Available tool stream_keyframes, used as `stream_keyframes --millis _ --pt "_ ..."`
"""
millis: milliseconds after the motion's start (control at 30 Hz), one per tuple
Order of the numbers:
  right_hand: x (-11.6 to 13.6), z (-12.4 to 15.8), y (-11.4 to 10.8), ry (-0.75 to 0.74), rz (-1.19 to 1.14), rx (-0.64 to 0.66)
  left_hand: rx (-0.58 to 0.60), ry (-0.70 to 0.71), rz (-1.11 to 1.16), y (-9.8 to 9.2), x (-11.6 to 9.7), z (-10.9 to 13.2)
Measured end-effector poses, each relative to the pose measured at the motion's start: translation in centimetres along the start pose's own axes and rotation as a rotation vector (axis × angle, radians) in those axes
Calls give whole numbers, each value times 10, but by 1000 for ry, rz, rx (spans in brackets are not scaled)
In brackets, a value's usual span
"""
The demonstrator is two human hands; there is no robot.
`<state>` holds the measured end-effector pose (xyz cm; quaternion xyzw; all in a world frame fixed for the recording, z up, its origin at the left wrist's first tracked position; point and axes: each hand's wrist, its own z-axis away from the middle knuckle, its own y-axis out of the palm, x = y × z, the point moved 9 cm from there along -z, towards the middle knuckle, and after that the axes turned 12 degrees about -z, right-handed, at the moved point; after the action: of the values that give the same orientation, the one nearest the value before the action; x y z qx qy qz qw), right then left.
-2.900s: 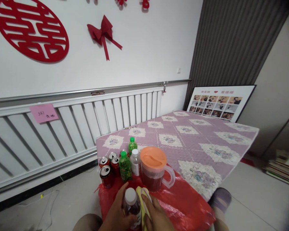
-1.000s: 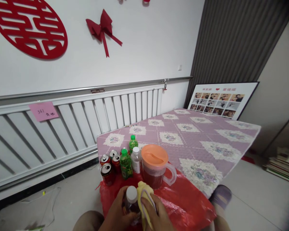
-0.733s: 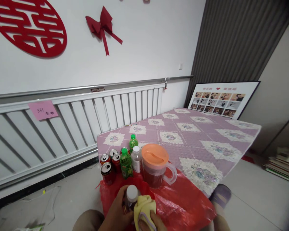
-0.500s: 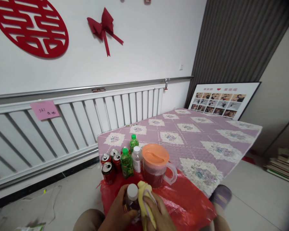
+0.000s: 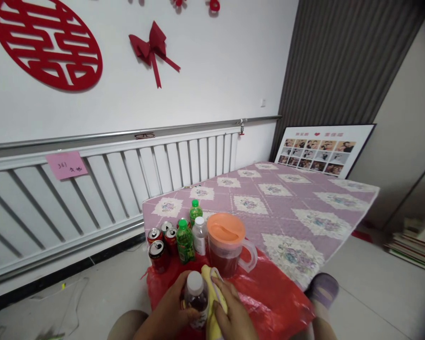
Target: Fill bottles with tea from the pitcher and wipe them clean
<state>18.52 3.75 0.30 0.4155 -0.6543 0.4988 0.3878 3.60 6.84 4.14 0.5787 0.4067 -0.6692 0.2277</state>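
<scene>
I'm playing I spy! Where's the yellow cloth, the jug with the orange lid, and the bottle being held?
Yellow cloth (image 5: 211, 301), head view: its folded middle.
Jug (image 5: 224, 256), head view: its see-through body.
Held bottle (image 5: 197, 301), head view: its dark upper body.

The left hand (image 5: 174, 304) is gripping a bottle (image 5: 197, 298) while the right hand (image 5: 233, 309) is holding a cloth (image 5: 210, 289) against it. A jug (image 5: 224, 248) and cans (image 5: 159, 259) are standing beyond.

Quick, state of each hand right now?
Left hand: closed around the white-capped bottle.
Right hand: closed on the yellow cloth, next to the bottle.
</scene>
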Motion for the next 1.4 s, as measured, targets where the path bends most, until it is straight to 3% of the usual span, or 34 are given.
stream_keyframes --millis 133,200,467,600,767,867,1000,1233,1400 --pt "39 1 -12 -108 -3 -36 68 0 26 1 -8 -2" --pt "47 0 -12 -120 5 -32 67 11 53 1 -7 -3" --pt "5 3 -3 36 28 13 -15 -27 -34 5 13 1" --pt "0 6 -1 54 43 25 -219 23 -12 9 20 1" --pt "-7 8 -2 72 -44 4 -577 -78 -268 4 34 10" --pt "-12 7 -4 85 -157 -6 -654 -74 -233 3 33 14" --pt "-12 6 -11 121 -306 -43 -566 -50 -129 -1 26 10" --pt "15 9 -14 114 -407 -53 -183 12 -123 -2 2 2" --pt "15 11 -13 182 -465 -67 -120 1 -111 2 -8 2"
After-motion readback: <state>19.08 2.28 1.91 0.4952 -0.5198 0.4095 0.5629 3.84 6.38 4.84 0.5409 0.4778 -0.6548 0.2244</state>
